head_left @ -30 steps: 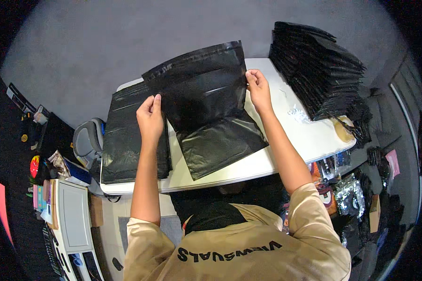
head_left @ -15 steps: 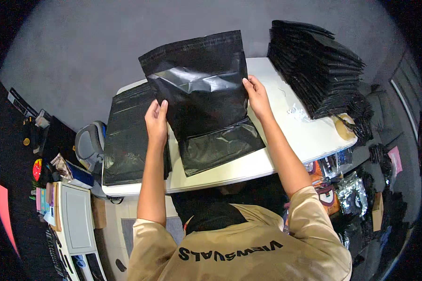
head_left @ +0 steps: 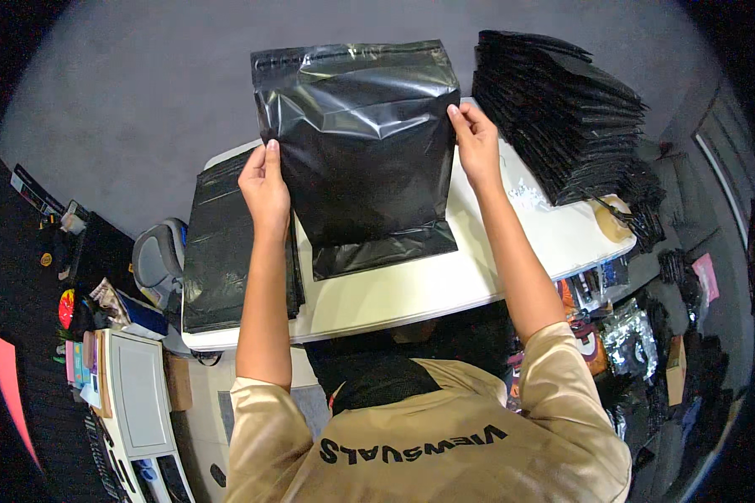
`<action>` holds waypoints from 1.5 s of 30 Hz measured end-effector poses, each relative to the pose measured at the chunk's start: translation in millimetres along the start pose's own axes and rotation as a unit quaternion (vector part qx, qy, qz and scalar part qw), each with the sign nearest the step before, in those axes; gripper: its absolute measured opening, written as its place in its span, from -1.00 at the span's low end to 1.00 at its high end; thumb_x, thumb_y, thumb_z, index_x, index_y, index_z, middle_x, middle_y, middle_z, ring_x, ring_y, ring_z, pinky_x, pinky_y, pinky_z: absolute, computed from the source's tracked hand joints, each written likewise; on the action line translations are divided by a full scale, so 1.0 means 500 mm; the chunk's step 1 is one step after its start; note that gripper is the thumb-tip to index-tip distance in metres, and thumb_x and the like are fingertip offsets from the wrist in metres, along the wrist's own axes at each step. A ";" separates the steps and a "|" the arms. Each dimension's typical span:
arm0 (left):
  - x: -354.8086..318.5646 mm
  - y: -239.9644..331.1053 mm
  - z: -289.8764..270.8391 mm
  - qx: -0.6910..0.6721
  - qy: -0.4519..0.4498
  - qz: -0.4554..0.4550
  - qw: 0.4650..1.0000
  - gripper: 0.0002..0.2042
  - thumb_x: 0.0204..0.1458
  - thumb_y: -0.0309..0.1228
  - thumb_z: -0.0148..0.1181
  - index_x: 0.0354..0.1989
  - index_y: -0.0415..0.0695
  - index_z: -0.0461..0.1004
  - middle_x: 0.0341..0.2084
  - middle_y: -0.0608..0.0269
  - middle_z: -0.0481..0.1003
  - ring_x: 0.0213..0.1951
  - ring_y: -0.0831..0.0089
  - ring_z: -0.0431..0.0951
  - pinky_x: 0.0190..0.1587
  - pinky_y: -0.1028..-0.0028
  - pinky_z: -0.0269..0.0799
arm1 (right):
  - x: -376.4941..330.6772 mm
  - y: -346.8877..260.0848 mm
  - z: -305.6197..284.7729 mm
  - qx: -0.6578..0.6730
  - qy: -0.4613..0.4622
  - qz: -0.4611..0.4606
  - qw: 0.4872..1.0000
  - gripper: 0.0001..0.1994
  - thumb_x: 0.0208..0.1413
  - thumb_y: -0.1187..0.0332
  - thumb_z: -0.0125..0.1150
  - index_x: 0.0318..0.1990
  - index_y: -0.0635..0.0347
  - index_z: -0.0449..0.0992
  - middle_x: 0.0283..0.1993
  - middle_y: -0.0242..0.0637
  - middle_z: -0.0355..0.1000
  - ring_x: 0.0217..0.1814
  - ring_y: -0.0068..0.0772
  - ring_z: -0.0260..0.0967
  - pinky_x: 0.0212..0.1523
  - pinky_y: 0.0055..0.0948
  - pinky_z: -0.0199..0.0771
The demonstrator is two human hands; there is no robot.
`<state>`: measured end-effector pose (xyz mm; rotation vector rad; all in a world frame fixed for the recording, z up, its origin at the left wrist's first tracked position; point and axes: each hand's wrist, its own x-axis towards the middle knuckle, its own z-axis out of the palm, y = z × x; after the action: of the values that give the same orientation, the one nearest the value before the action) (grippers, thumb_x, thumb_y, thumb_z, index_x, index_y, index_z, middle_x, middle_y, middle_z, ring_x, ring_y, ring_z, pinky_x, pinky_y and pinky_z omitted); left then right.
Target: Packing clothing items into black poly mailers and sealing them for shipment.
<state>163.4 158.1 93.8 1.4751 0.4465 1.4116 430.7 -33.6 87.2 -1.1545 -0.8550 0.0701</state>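
Note:
A black plastic mailer bag (head_left: 361, 159) is stretched between my two hands above the white table (head_left: 394, 289). My left hand (head_left: 266, 186) pinches its left edge, thumb on the near face. On the opposite edge, somewhat higher, my right hand (head_left: 476, 142) grips it the same way. The bag's upper part is raised and shiny with creases, while its lower end folds onto the tabletop. To the left lies a flat stack of black bags (head_left: 226, 260), partly behind my left forearm. A taller, fanned pile of black bags (head_left: 562, 117) rests on the table's right side.
A roll of tape (head_left: 614, 220) sits at the table's right corner. Left of the table stand a grey chair (head_left: 159, 256) and a white cabinet (head_left: 134, 390). Clear plastic packages (head_left: 633, 339) and a small cardboard box (head_left: 676, 369) lie below on the right.
Both hands have moved up and away from me, lifting the bag's sides. The bag now hangs straighter, and its lower end has shifted farther back on the table.

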 end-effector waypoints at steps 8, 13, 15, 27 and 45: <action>0.027 0.091 -0.026 -0.064 -0.015 0.064 0.996 -0.76 0.45 -0.34 0.22 -0.27 -0.21 0.61 -0.40 0.57 0.45 -0.35 0.78 0.29 -0.26 0.64 0.25 | 0.003 -0.135 0.002 0.036 -0.009 -0.068 0.997 -0.80 0.45 0.28 0.30 -0.12 0.26 0.66 -0.30 -0.59 0.51 -0.29 -0.77 0.33 -0.26 -0.62 0.32; -0.021 0.178 -0.027 -0.089 -0.036 0.096 0.991 -0.79 0.45 -0.38 0.21 -0.29 -0.17 0.60 -0.41 0.58 0.42 -0.35 0.79 0.26 -0.26 0.65 0.22 | -0.036 -0.215 -0.031 -0.001 -0.005 -0.092 0.996 -0.83 0.43 0.28 0.32 -0.13 0.20 0.67 -0.36 -0.64 0.46 -0.36 -0.81 0.25 -0.37 -0.64 0.22; -0.045 0.215 -0.032 -0.091 -0.022 0.081 0.992 -0.79 0.45 -0.39 0.21 -0.30 -0.15 0.58 -0.42 0.59 0.40 -0.35 0.78 0.25 -0.26 0.65 0.20 | -0.056 -0.250 -0.045 -0.003 -0.006 -0.099 0.995 -0.83 0.43 0.28 0.32 -0.15 0.19 0.67 -0.39 -0.65 0.44 -0.38 -0.82 0.23 -0.39 -0.64 0.20; -0.039 0.138 -0.015 0.049 0.011 -0.063 0.997 -0.72 0.44 -0.28 0.21 -0.13 -0.28 0.67 -0.30 0.40 0.62 -0.26 0.65 0.50 -0.16 0.52 0.42 | -0.024 -0.121 -0.046 -0.164 -0.028 -0.064 0.984 -0.72 0.40 0.21 0.31 -0.25 0.27 0.62 -0.41 -0.44 0.52 -0.32 -0.63 0.39 -0.23 -0.47 0.42; -0.014 -0.302 -0.029 0.453 -0.043 -0.144 0.879 -0.72 0.17 -0.25 0.35 -0.24 -0.27 0.75 -0.27 -0.34 0.67 -0.09 -0.24 0.72 0.03 0.03 0.60 | -0.061 0.284 -0.018 -0.419 -0.024 0.133 0.898 -0.75 0.17 0.17 0.45 -0.23 0.19 0.73 -0.25 0.08 0.66 -0.12 0.19 0.64 -0.01 -0.01 0.63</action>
<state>203.1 222.7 -37.7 2.0682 1.3388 0.8987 467.3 7.5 -47.3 -2.0906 -0.7763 -0.0559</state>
